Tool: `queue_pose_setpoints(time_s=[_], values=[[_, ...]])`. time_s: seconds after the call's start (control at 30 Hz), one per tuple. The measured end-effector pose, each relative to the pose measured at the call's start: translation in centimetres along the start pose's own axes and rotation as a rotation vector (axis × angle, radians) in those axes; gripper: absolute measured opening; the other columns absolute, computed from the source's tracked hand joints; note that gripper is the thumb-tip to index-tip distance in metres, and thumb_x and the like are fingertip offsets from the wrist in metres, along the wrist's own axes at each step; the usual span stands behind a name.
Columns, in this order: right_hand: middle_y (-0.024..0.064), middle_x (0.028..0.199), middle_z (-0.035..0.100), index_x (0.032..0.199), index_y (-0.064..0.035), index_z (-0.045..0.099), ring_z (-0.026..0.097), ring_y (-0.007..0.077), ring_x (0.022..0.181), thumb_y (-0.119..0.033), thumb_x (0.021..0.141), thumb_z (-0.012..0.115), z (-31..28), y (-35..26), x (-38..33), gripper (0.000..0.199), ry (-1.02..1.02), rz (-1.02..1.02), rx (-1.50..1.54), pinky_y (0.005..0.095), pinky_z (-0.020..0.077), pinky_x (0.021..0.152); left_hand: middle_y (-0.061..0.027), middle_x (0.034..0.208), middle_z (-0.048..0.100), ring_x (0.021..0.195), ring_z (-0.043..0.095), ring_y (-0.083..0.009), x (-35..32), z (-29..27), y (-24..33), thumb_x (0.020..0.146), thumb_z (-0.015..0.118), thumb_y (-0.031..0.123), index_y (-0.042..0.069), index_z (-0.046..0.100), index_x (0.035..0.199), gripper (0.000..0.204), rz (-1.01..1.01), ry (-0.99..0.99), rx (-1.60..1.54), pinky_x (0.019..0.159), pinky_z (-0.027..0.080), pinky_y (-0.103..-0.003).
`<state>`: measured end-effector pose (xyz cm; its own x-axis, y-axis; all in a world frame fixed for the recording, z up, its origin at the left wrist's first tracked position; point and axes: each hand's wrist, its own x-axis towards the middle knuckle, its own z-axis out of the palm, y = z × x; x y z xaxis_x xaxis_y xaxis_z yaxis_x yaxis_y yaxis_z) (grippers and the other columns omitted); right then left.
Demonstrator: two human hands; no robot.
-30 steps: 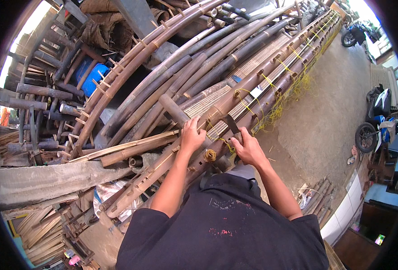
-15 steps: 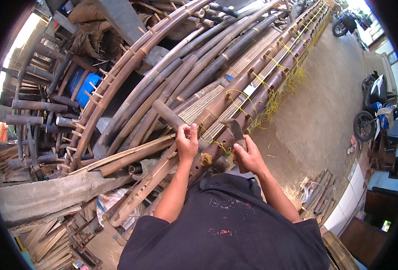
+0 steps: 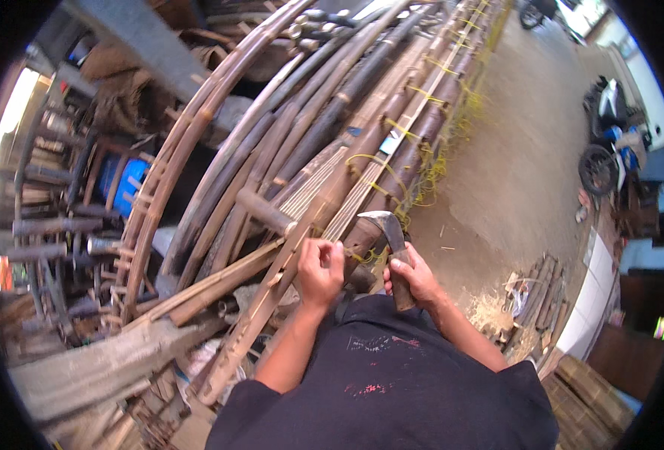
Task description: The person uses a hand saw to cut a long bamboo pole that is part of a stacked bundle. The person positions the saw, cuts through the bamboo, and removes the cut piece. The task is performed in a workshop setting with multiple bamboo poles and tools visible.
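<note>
In my right hand (image 3: pixel 416 279) is a billhook (image 3: pixel 393 234) with a dark handle; its curved metal blade rises and hooks to the left. My left hand (image 3: pixel 320 271) hovers beside it with curled fingers and the thumb drawn in. Anything between those fingers is too small or hidden to make out. Just beyond both hands runs a long frame of brown bamboo poles (image 3: pixel 330 193), with thin slats (image 3: pixel 350 210) between them and yellow twine (image 3: pixel 443 161) tied around. A notched bamboo piece (image 3: pixel 243 343) slants down to the lower left of my left hand.
Dark bamboo poles (image 3: pixel 313 124) are stacked on the left, beside a curved bamboo ladder-like piece (image 3: pixel 168 161) with pegs. A concrete beam (image 3: pixel 95 367) lies at lower left. Motorbikes (image 3: pixel 598 165) stand across the concrete floor (image 3: pixel 512 172); short bamboo pieces (image 3: pixel 545 300) lie at right.
The view has shifted and blurred slightly. The billhook has turned, so its blade now shows its curve and pointed tip. My left hand has moved slightly lower and closer to the right one.
</note>
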<state>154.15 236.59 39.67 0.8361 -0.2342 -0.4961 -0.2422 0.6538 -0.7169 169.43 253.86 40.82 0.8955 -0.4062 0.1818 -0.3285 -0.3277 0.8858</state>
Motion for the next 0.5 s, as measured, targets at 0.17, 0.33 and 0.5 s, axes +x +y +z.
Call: queue_pose_setpoints(time_s=[0.17,0.33,0.5], values=[[0.0085,0.090,0.067,0.124,-0.0099,0.051,0.071,0.0196,0.073,-0.030,0.106,0.066,-7.2,2.1,0.7,0.031,0.448,-0.186,0.269,0.0364,0.0606,0.066,-0.0105,0.093,0.064,0.076,0.064,-0.0191,-0.8,5.3,2.5,0.096,0.074,0.012,0.002,0.070,0.098,0.011,0.096,-0.244,-0.062,0.069,0.052,-0.033],[0.0092,0.091,0.068,0.115,-0.0105,0.056,0.069,0.0196,0.068,-0.032,0.108,0.057,-23.8,0.4,7.0,0.022,0.692,-0.013,-0.074,0.0381,0.0584,0.062,-0.0183,0.104,0.067,0.102,0.066,-0.0371,0.4,10.3,2.5,0.093,0.076,0.016,0.002,0.071,0.113,0.025,0.188,-0.346,0.100,0.093,0.053,-0.045],[0.0261,0.103,0.071,0.123,-0.0079,0.062,0.072,0.0397,0.092,-0.034,0.102,0.060,-39.8,1.5,20.5,0.033,0.828,-0.171,-1.066,0.0523,0.0579,0.080,-0.0231,0.132,0.056,0.124,0.054,-0.0423,0.3,16.1,0.0,0.091,0.077,0.027,0.004,0.067,0.131,0.047,0.037,-0.170,0.458,0.107,0.042,-0.053]])
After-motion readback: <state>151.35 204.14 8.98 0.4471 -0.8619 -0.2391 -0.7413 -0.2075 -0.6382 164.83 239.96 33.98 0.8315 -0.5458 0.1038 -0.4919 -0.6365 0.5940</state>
